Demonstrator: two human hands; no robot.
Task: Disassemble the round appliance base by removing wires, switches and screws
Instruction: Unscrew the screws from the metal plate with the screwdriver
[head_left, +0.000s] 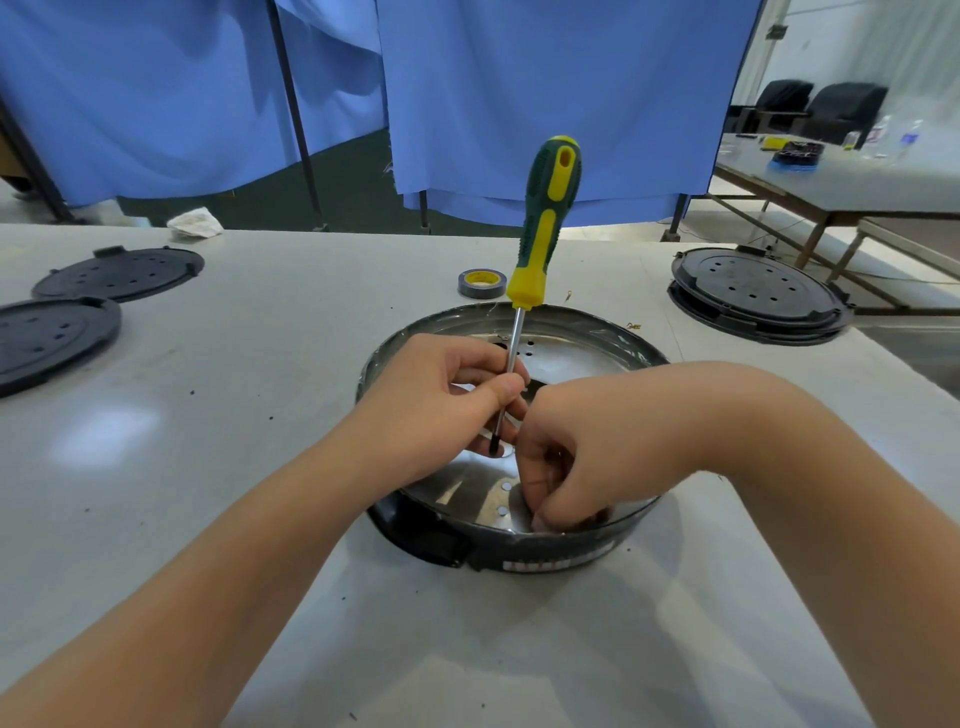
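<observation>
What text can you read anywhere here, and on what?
Nothing legible.
Base: white label on its front wall, print too blurred to read.
Tape roll: yellow core with marks, too small to read.
Screwdriver: no visible lettering.

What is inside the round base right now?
Inside the round base: a shiny perforated metal plate, the screwdriver tip, held by the left hand, and the right hand. Whatever its fingers work on is covered.

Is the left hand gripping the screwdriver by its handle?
No, the left hand pinches the screwdriver by its metal shaft.
</observation>
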